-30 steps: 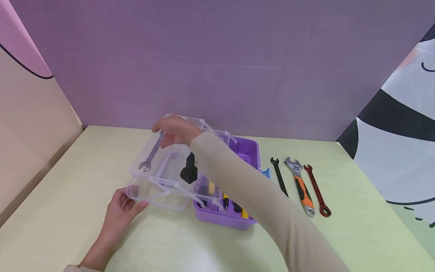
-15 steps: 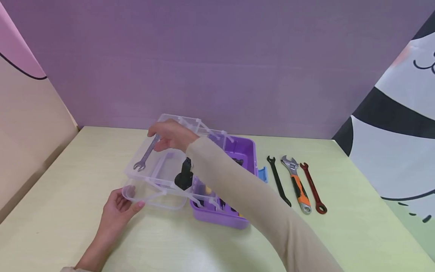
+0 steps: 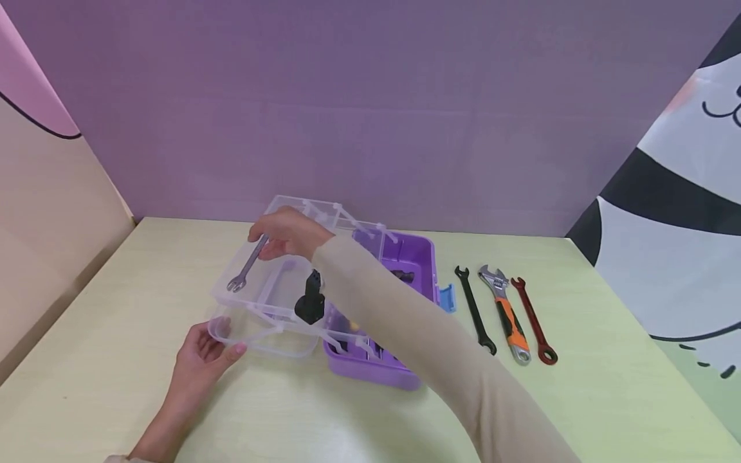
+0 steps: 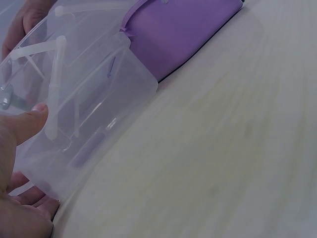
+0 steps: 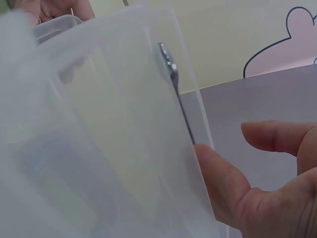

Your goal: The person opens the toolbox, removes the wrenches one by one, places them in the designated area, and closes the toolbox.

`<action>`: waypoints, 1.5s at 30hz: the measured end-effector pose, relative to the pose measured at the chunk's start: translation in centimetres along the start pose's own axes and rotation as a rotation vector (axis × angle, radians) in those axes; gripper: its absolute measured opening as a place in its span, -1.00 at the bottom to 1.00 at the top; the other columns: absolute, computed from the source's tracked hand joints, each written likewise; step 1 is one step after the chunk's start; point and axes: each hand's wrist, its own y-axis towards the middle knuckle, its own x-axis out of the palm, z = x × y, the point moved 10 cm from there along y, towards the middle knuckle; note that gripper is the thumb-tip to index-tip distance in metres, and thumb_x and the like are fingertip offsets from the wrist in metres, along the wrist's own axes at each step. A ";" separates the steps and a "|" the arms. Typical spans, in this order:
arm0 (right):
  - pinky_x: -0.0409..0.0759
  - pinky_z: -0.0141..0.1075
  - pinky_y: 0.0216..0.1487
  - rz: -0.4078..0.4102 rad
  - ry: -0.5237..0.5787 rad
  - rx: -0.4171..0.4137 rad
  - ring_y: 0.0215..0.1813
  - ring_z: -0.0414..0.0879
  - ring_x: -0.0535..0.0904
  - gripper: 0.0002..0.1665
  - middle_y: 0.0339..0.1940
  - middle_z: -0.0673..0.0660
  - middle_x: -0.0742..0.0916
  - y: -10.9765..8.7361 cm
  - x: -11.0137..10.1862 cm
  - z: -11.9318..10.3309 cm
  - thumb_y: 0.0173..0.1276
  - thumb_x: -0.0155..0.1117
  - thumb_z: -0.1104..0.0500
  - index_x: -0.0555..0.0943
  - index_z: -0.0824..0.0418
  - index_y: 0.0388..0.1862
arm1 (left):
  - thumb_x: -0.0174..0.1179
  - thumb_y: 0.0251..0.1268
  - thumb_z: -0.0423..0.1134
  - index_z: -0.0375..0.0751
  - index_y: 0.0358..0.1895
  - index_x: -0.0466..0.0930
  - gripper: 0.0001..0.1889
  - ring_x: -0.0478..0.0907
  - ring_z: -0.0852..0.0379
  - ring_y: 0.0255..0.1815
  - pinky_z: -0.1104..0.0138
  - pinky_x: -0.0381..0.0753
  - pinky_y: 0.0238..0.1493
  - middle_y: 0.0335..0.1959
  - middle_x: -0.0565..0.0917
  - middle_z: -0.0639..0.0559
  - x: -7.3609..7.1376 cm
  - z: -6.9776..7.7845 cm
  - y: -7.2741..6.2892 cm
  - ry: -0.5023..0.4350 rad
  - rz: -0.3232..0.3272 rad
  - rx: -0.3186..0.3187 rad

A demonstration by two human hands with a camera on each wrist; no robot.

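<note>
A silver open-ended wrench (image 3: pixel 246 267) lies slanted in the upper clear plastic tray (image 3: pixel 222 283) of a purple toolbox (image 3: pixel 376 379). My right hand (image 3: pixel 289 233) is over the tray's back part, at the wrench's rear end. In the right wrist view, the thumb (image 5: pixel 218 171) meets that end, while a finger (image 5: pixel 272 135) stands apart from it with a gap between. My left hand (image 3: pixel 199 354) holds the front left corner of the lower clear tray (image 3: pixel 283 350), thumb on one side and fingers on the other. The right sleeve hides much of the toolbox.
To the toolbox's right lie a black wrench (image 3: pixel 475 308), an orange-handled adjustable wrench (image 3: pixel 509 315) and a red wrench (image 3: pixel 534 321). A blue latch (image 3: pixel 448 298) juts from the toolbox. A black device (image 3: pixel 309 299) hangs at my right wrist. A purple backdrop (image 3: pixel 370 116) stands behind.
The head view has shifted slightly. My right hand has dipped a little at the silver wrench's rear end. The left hand keeps its hold on the tray corner.
</note>
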 end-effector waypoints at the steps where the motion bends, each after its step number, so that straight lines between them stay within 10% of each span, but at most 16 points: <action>1: 0.64 -0.11 0.13 -0.001 -0.003 0.002 -0.51 -0.01 0.50 -0.85 -0.18 0.26 0.60 0.0 0.0 0.1 0.25 0.21 0.41 0.52 0.41 -0.19 | 0.22 0.27 -0.38 -0.51 0.33 -0.04 -0.28 0.07 -0.26 0.47 0.86 0.29 0.04 0.43 0.13 -0.40 0.0 0.0 0.0 -0.002 -0.001 -0.002; 6: 0.64 -0.06 0.09 -0.005 -0.013 0.001 -0.58 -0.03 0.52 -0.96 -0.54 0.20 0.56 0.4 0.0 0.6 0.25 0.18 0.45 0.49 0.41 -0.37 | 0.22 0.26 -0.40 -0.51 0.31 -0.02 -0.31 0.10 -0.23 0.45 0.88 0.28 0.03 0.41 0.16 -0.39 0.5 0.1 -0.1 -0.013 0.003 0.001; 19: 0.65 -0.07 0.04 0.036 -0.012 -0.068 -0.65 -0.10 0.52 -0.82 -0.70 0.20 0.57 1.2 0.3 1.1 0.17 0.16 0.57 0.42 0.41 -0.53 | 0.24 0.24 -0.40 -0.51 0.29 0.03 -0.32 0.21 -0.07 0.39 0.87 0.27 0.06 0.40 0.20 -0.39 0.3 -0.1 -0.2 0.000 0.030 0.014; 24: 0.69 -0.13 -0.01 0.094 -0.029 -0.080 -0.37 0.13 0.71 -0.86 -0.44 0.42 0.72 1.1 0.1 1.2 0.14 0.24 0.56 0.48 0.44 -0.49 | 0.23 0.25 -0.40 -0.50 0.28 0.05 -0.34 0.30 0.31 0.23 0.86 0.28 0.08 0.39 0.22 -0.39 0.3 0.1 0.0 0.009 0.035 0.029; 34: 0.67 -0.09 0.03 0.086 0.044 -0.072 -0.05 0.30 0.65 -0.88 -0.15 0.54 0.67 0.8 0.2 1.1 0.10 0.15 0.65 0.46 0.53 -0.46 | 0.22 0.25 -0.41 -0.53 0.31 0.01 -0.32 0.12 -0.21 0.44 0.87 0.27 0.06 0.40 0.18 -0.42 0.5 0.2 0.1 -0.003 0.014 0.037; 45: 0.61 -0.40 -0.67 0.039 0.124 -0.006 -0.69 -0.10 0.50 -0.84 -0.69 0.21 0.57 0.7 0.2 1.4 0.24 0.09 0.56 0.41 0.40 -0.46 | 0.22 0.25 -0.41 -0.54 0.30 0.00 -0.31 0.11 -0.24 0.45 0.87 0.28 0.05 0.40 0.17 -0.43 0.6 0.3 -0.2 -0.003 0.008 0.034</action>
